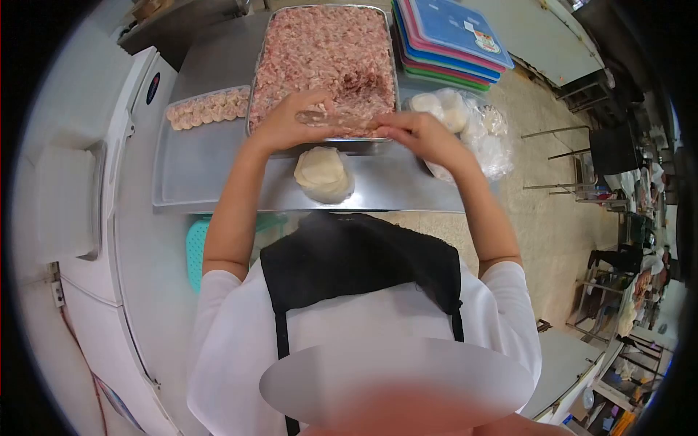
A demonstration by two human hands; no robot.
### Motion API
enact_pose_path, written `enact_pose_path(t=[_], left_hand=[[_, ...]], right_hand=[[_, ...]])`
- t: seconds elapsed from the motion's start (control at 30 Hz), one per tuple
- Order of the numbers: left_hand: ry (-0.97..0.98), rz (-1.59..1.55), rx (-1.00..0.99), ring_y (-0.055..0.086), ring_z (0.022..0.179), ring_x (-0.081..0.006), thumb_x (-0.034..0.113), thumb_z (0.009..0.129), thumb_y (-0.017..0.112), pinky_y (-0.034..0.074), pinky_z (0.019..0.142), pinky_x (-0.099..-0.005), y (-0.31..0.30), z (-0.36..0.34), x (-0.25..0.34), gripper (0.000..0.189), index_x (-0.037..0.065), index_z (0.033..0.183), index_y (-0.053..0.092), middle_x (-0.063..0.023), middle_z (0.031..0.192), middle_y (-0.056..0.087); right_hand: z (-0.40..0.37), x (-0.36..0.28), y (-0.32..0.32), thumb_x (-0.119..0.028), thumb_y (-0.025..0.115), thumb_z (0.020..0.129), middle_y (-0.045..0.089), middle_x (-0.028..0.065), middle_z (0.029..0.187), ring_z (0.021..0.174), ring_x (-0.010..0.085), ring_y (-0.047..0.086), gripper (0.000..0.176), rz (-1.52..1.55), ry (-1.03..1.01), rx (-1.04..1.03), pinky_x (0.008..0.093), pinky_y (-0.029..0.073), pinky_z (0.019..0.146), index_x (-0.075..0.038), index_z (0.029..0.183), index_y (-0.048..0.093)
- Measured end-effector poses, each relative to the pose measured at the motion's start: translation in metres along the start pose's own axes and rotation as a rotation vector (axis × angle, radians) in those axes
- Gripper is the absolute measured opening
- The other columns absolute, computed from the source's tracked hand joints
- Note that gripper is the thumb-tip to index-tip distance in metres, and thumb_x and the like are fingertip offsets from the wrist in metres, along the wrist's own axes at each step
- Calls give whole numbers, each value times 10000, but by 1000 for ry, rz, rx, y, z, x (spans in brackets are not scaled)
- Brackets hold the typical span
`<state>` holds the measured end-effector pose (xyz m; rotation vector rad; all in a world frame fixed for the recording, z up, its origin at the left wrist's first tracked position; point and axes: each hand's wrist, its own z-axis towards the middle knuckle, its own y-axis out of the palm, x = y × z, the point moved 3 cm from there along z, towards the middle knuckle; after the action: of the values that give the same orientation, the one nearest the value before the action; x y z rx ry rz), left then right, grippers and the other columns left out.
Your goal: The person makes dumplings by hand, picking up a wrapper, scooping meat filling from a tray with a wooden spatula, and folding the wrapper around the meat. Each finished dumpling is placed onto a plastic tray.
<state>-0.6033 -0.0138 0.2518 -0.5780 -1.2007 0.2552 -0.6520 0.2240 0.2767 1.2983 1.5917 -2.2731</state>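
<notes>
Round cream-coloured dough-like wrappers (320,174) are stacked nr front edge of shiny metal counter (407,185), w/ room to R. Behind, coarse pink minced meat (320,47) is held in rectangular metal tray (374,146); over its near rim, blurred pinkish strip (345,121) is cupped in L hand (289,123), fingers curled; R end is pinched by fingers of R hand (425,138).

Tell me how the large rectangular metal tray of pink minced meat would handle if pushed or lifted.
The rectangular metal tray is probably heavy, since pink minced meat nearly fills it. Its broad footprint should resist tipping. The meat may cling rather than slosh, as its hollow holds shape.
</notes>
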Motion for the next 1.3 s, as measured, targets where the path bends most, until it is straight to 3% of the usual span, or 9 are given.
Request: enact_pose_path(t=[0.1,0.3,0.37,0.5,0.67,0.8,0.9,1.1,1.3], left_hand=[[-172,19,271,592,853,-190,239,722,793,458,788,-315,6,-1,-6,337,38,903,591,-68,880,640],[-250,112,295,611,934,-199,209,739,797,466,846,-309,13,-14,-14,339,51,985,625,-82,982,666],[-401,-198,221,613,965,-207,189,732,802,463,871,-308,14,-25,6,355,63,1018,634,-81,1008,668],[-65,45,346,620,990,-219,189,731,807,458,907,-317,11,-34,25,384,49,1043,634,-91,1022,666],[-153,140,249,606,967,-167,197,717,814,456,890,-301,9,-37,18,390,23,1020,642,-94,1028,661],[-130,51,291,595,978,-163,209,714,819,453,890,-298,-5,-39,10,397,17,1015,645,-97,1032,659],[-274,102,138,611,1043,-272,320,696,830,442,934,-325,-26,-45,8,550,-2,1097,634,-150,1077,658],[-205,62,195,596,927,-162,238,694,834,469,856,-302,-69,-98,-34,626,8,1213,571,-92,1063,634],[-643,119,348,602,1019,-276,271,693,809,466,883,-380,-151,-188,-166,619,4,1201,577,-134,1092,639]], right_hand=[[-2,-12,-26,-268,601,905,667,120,914,804,336,633,226,-401,-7,162,419,499,683,-105,1045,673],[-5,7,-18,-270,582,913,654,122,892,806,344,624,225,-397,-122,183,434,491,677,-118,1055,670],[-8,-2,-39,-273,568,922,656,133,909,825,342,622,245,-264,-109,143,417,493,701,-104,1069,666],[-19,-13,-31,-273,560,927,658,156,940,859,347,617,274,-93,-115,17,396,492,753,-78,1090,662],[-3,-5,-13,-264,579,916,660,152,939,803,361,623,254,-188,-260,20,420,502,717,-90,1080,665],[-7,-47,-25,-275,597,901,655,149,916,804,356,621,244,-399,-94,89,415,499,707,-103,1055,674],[4,-47,10,-280,604,895,651,148,903,825,354,616,242,-294,-129,109,412,493,708,-104,1043,678],[33,-43,16,-223,619,896,669,167,961,848,317,632,267,9,-82,133,358,493,733,-34,1077,671],[32,-38,52,-223,617,917,681,140,938,831,213,625,304,141,170,142,317,483,738,-3,1125,649]])
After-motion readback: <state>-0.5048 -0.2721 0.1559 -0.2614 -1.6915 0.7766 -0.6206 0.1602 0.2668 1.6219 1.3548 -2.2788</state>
